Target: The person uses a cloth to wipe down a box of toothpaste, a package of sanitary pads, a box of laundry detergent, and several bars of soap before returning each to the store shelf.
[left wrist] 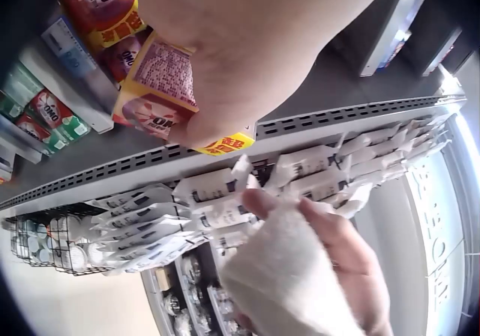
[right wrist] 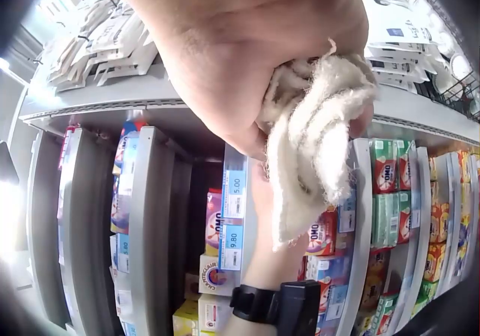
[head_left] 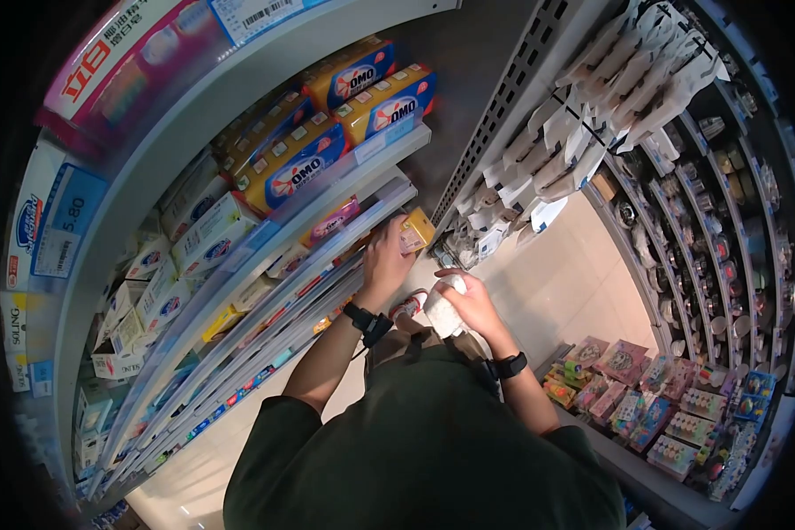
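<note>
My left hand (head_left: pixel 385 269) grips a yellow and pink OMO soap box (head_left: pixel 417 231) beside the shelf fronts. In the left wrist view the fingers wrap around this box (left wrist: pixel 159 77), and part of it is hidden behind them. A folded white cloth (head_left: pixel 444 305) is held in my right hand (head_left: pixel 479 307), just in front of my body. The right wrist view shows the cloth (right wrist: pixel 311 141) bunched in the fingers, its fuzzy layered edges hanging down. Both hands are close together, the left one nearer the shelves.
On the left, shelves hold OMO packs (head_left: pixel 305 172), white soap boxes (head_left: pixel 212 234) and price labels (head_left: pixel 57 221). White packets (head_left: pixel 539 150) hang on hooks ahead. To the right stand a rack of small goods (head_left: pixel 724 256) and a low display of colourful packs (head_left: pixel 627 389). Pale floor tiles (head_left: pixel 583 274) lie between.
</note>
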Motion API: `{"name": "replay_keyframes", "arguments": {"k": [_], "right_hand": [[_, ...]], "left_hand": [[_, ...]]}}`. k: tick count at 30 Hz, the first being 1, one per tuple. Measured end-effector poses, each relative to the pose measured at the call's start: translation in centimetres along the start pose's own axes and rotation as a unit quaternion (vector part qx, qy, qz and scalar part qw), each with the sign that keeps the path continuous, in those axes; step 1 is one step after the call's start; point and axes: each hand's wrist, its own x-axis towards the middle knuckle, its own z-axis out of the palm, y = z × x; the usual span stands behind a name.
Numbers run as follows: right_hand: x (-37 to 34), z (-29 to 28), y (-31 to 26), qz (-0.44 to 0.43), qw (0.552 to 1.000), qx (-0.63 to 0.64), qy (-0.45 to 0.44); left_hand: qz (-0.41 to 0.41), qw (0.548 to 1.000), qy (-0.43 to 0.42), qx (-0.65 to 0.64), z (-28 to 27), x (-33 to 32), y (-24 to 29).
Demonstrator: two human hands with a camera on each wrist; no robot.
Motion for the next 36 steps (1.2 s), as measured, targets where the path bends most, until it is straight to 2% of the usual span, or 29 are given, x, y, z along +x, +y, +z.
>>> {"name": "replay_keyframes", "arguments": {"k": [2,4,6,8,11,15,21,27,29,31,33,35,36], "right_hand": [[0.0,-0.7,0.8,0.005,1.000,0.026,0.004],[-0.1,-1.6,1.0,0.023,0.997,0.061,0.031],[-0.2,-2.4,1.7,-0.002,0.998,0.029,0.049],[-0.7,-2.9,2.3,0.014,0.995,0.068,0.067],[-1.4,-3.2,2.7,0.033,0.994,0.077,0.070],[-2.0,-2.9,2.3,0.048,0.993,0.070,0.081],[-2.2,-2.5,2.1,0.026,0.997,0.032,0.066],[-2.6,-2.0,2.4,0.033,0.998,0.014,0.051],[-2.7,-1.9,2.5,0.037,0.998,0.001,0.045],[-2.9,-1.9,2.7,0.041,0.998,-0.010,0.039],[-3.0,-1.9,2.9,0.013,0.996,-0.081,0.042],[-3.2,-2.2,3.2,0.023,0.996,-0.077,0.039],[-3.3,-2.2,3.2,0.032,0.996,-0.074,0.033]], "left_hand": [[-0.086,0.994,-0.067,0.029,0.5,0.6,-1.0],[-0.100,0.992,-0.069,0.047,1.3,1.0,-2.1],[-0.115,0.989,-0.073,0.065,2.2,1.5,-3.0],[-0.068,0.996,-0.033,0.035,3.2,1.7,-3.4],[-0.033,0.997,0.007,0.064,4.0,1.4,-3.6],[-0.030,0.998,0.000,0.056,3.9,1.0,-3.5],[-0.066,0.995,0.011,-0.080,3.8,-0.2,-3.7],[-0.040,0.998,0.032,-0.040,4.8,0.2,-5.5],[-0.026,0.999,0.013,0.046,4.9,0.8,-4.8],[-0.020,0.998,0.018,0.055,4.9,0.7,-5.0],[-0.009,0.998,0.022,0.064,4.9,1.0,-5.1],[-0.084,0.994,0.031,-0.058,4.9,0.7,-4.9],[-0.081,0.995,0.024,-0.057,5.1,0.4,-5.5]]}}
